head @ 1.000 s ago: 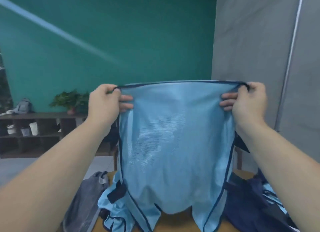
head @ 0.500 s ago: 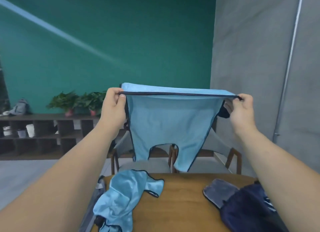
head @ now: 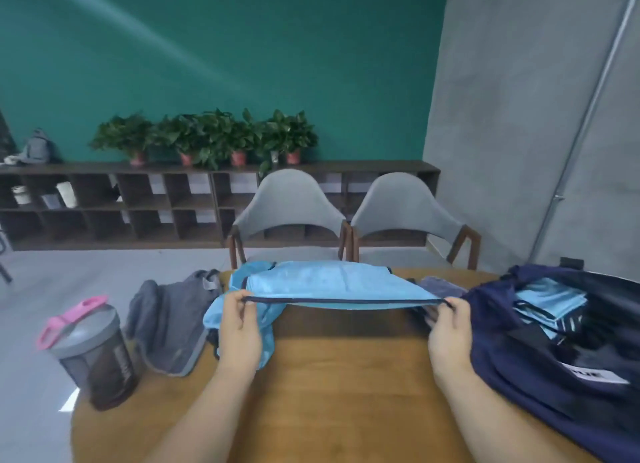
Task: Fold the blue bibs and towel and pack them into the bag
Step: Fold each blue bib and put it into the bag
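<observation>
Head view: the left hand covers much of a crumpled second bib under it. The navy bag runs off the right edge, its white label too blurred to read. Both forearms reach forward over the wooden table. Left hand and right hand each pinch one end of the blue bib by its dark near hem, pulled taut above the tabletop. Folded bibs lie inside the bag; a grey towel lies at the table's left.
</observation>
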Demonstrator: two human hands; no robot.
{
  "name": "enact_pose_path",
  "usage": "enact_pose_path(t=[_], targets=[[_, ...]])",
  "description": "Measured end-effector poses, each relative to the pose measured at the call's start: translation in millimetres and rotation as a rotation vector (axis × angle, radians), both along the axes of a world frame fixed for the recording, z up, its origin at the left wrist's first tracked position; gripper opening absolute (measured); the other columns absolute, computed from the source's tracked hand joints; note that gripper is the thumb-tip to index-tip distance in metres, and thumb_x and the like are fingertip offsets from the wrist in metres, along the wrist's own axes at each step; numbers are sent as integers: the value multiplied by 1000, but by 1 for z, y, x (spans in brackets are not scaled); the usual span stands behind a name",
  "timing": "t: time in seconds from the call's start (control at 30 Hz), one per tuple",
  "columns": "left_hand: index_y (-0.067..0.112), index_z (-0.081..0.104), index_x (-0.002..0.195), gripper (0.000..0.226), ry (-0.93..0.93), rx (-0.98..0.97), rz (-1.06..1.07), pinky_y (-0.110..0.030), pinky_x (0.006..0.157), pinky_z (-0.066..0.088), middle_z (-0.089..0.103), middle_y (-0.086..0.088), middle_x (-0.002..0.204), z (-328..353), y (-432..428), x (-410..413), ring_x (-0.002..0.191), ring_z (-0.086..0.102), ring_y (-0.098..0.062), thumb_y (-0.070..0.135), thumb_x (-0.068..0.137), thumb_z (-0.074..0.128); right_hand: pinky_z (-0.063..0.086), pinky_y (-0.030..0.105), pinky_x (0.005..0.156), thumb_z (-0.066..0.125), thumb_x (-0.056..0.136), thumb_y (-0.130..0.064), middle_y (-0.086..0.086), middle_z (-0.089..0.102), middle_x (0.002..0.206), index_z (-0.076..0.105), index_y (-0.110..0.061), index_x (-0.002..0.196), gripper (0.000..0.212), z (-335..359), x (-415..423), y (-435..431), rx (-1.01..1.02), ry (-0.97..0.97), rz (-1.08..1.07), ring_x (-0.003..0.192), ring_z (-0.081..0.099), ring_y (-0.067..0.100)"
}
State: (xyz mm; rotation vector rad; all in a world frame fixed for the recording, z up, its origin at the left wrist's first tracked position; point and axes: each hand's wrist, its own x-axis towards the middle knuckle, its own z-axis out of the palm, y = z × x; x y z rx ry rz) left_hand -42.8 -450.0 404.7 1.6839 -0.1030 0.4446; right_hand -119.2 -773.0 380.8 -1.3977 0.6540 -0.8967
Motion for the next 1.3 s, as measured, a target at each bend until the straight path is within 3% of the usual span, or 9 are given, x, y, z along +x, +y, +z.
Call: enact_pose_path(t=[0.07,0.23,0.4,0.47,0.6,0.83,0.93,1.07,1.3], targets=[[38,55,105,24,105,90,25,-39,89,44,66,17,103,-38,11,-14,102,61,-12,16,108,48,54,53,98,47,105,-22,2,70,102,56,-36,103,17,-40,-18,4,-63,129,-5,100,69,30],[27,56,103,15,136,303,54,-42,82,45,69,4,100,-79,30,-29,95,63,-27,13,105,51,39,33,79,56,104,-12,4,68,92,57,-16,109,6,-57,-56,10,-336,267,37,90,63,29],[29,56,105,13,106,362,66,-46,85,51,70,3,103,-89,38,-29,97,66,-28,17,105,52,47,17,96,63,102,-11,-2,66,134,66,-13,114,12,-65,-68,0,-388,255,138,112,65,11],[28,56,108,13,72,350,69,-47,96,51,71,0,121,-90,40,-31,111,66,-28,16,106,50,47,12,102,63,102,-9,-12,63,140,67,-18,111,13,-64,-71,-2,-377,203,177,123,62,3],[19,56,110,15,-60,268,88,-35,116,36,55,2,150,-82,40,-36,141,48,-12,8,107,46,44,23,112,61,101,0,-9,66,140,67,-15,106,17,-59,-73,2,-289,66,175,131,59,3],[12,45,93,15,-258,160,49,-23,115,36,68,-1,133,-69,36,-57,143,51,-15,0,94,36,46,30,113,54,103,5,7,71,131,63,-6,110,15,-56,-88,11,-275,-97,106,129,64,15],[24,48,96,22,-207,143,52,-39,109,46,74,-1,115,-71,36,-57,128,63,-17,5,96,36,48,31,110,54,104,1,0,74,121,64,-19,107,23,-52,-90,15,-299,-61,118,122,66,13],[20,52,104,13,-70,163,165,-40,77,41,63,8,92,-74,37,-59,86,57,-17,20,97,42,47,21,90,58,103,-4,-23,69,95,59,-33,101,29,-51,-92,18,-332,25,93,94,64,1],[18,52,111,15,-116,243,162,-33,73,34,60,0,91,-71,43,-73,82,53,-14,25,102,43,41,8,78,58,106,-11,-14,64,95,58,-30,109,19,-45,-108,27,-464,55,-5,87,59,-3]])
